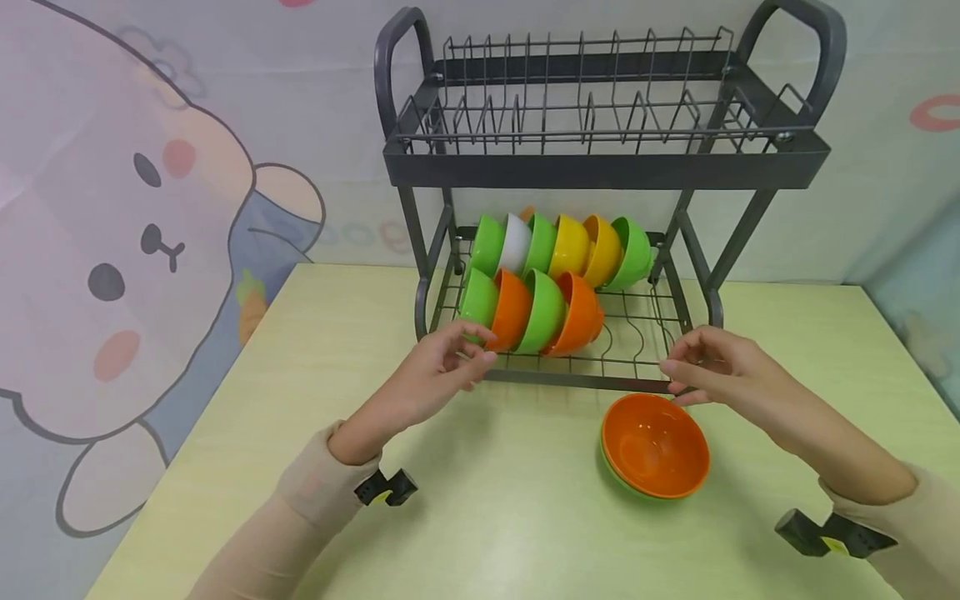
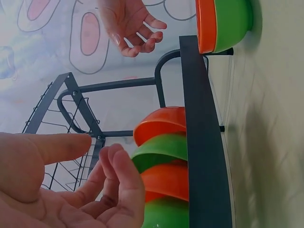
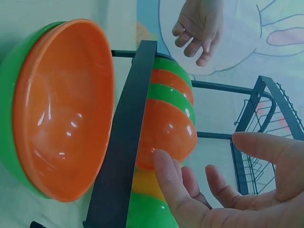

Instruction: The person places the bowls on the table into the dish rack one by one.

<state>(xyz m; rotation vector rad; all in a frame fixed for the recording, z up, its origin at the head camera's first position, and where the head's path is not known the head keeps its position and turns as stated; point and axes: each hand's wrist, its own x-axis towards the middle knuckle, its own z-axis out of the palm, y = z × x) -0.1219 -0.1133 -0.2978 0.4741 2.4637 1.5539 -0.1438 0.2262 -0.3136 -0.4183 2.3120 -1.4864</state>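
My left hand [image 1: 442,371] hovers before the left front of the dish rack, fingers loosely bent and holding nothing. Close behind it, the front row of bowls stands on edge: a green bowl [image 1: 477,298], an orange bowl [image 1: 512,310], another green bowl [image 1: 545,312] and an orange bowl [image 1: 580,317] at the right end. My right hand [image 1: 720,367] hangs in the air by the rack's right front corner, its fingers relaxed with nothing between them. Just below it on the table sits an orange bowl [image 1: 656,446], nested in a green bowl [image 3: 8,114].
The black two-tier dish rack [image 1: 607,171] stands at the table's back; its upper tier rises above both hands. Behind the front row, a second row holds green, white and yellow bowls [image 1: 572,247]. A cartoon-printed cloth [image 1: 337,100] hangs behind the pale table [image 1: 480,500].
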